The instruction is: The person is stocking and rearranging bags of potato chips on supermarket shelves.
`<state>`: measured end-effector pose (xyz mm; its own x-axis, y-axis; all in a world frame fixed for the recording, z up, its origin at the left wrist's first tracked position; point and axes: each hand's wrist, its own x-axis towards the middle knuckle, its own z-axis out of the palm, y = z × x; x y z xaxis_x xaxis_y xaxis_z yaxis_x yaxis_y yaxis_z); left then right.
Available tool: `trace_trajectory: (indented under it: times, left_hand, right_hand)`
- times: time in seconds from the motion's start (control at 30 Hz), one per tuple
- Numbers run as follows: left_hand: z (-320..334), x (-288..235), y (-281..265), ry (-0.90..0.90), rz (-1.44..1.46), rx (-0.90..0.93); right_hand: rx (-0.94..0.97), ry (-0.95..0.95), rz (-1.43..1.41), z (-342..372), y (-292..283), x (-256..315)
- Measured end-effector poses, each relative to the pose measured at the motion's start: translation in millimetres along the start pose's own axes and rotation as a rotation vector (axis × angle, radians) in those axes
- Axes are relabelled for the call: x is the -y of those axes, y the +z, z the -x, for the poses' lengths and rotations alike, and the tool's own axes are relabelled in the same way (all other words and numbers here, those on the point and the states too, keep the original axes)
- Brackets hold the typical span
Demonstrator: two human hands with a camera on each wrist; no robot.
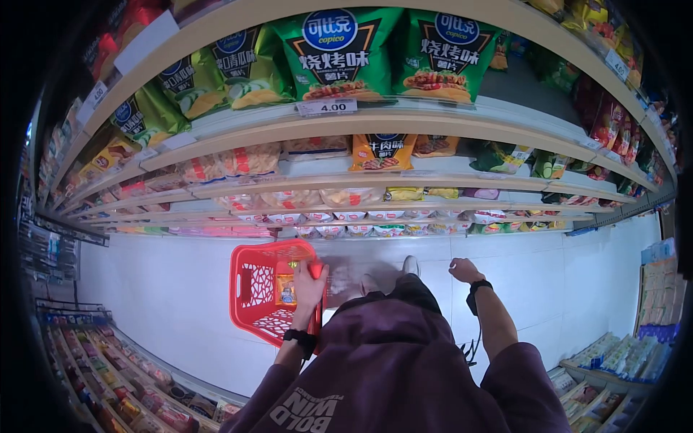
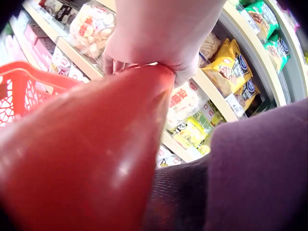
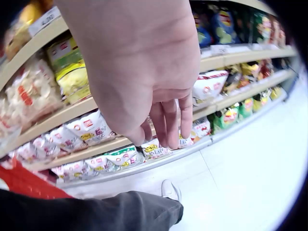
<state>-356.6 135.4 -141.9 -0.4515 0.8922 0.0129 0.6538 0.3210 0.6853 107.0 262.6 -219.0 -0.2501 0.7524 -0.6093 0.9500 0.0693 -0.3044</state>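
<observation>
My left hand [image 1: 310, 286] grips the red handle of a shopping basket [image 1: 242, 325] hanging at my left side. In the left wrist view the fingers of that hand [image 2: 149, 48] curl around the thick red handle [image 2: 96, 144], which fills much of the picture. An orange snack bag [image 1: 286, 289] lies inside the basket, with a bit of yellow-green packaging [image 1: 294, 265] beside it. On the other side, my right hand [image 1: 465, 270] hangs in the air with nothing in it. Its fingers droop loosely [image 3: 168, 120] in front of the snack shelves.
Ahead stand long shelves [image 1: 433, 128] of chip bags, with green barbecue-flavour bags [image 1: 339, 58] on an upper level and a 4.00 price tag [image 1: 327, 107]. White tiled floor [image 1: 534, 289] lies around my feet. More goods racks [image 1: 137, 382] stand behind at left and right [image 1: 613, 361].
</observation>
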Motion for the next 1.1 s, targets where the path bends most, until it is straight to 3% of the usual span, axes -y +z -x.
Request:
trace_trajectory:
  times: [0.1, 0.27, 0.33, 0.67, 0.73, 0.87, 0.97, 1.1]
  left_hand:
    - [6.4, -5.9, -3.4, -0.028, 0.018, -0.046]
    - [13.9, -5.3, -2.5, -0.048, -0.021, -0.091]
    - [14.5, -3.5, -0.6, -0.047, -0.009, -0.088]
    - [24.0, -7.1, -2.2, -0.038, 0.025, -0.112]
    - [34.2, -14.5, -7.1, -0.091, 0.004, -0.048]
    - [67.1, 2.4, -4.5, 0.001, -0.207, -0.067]
    - [93.9, 4.5, -13.4, -0.083, -0.291, 0.068]
    - [130.7, 1.2, -24.6, -0.145, -0.255, 0.106]
  right_hand:
    - [0.026, 0.065, -0.068, 11.7, 14.7, -2.7]
    - [0.112, 0.009, -0.020, 29.4, 34.2, -13.2]
    - [0.089, 0.064, -0.062, 40.6, 35.6, -16.2]
    - [-0.123, -0.004, -0.236, 104.1, 81.5, -51.2]
    - [-0.132, -0.003, -0.258, 128.2, 97.3, -60.2]
    - [-0.109, 0.129, -0.298, 188.7, 147.0, -85.9]
    - [0.009, 0.217, -0.290, 235.3, 198.4, -120.1]
    - [0.121, 0.356, -0.353, 284.4, 266.8, -166.6]
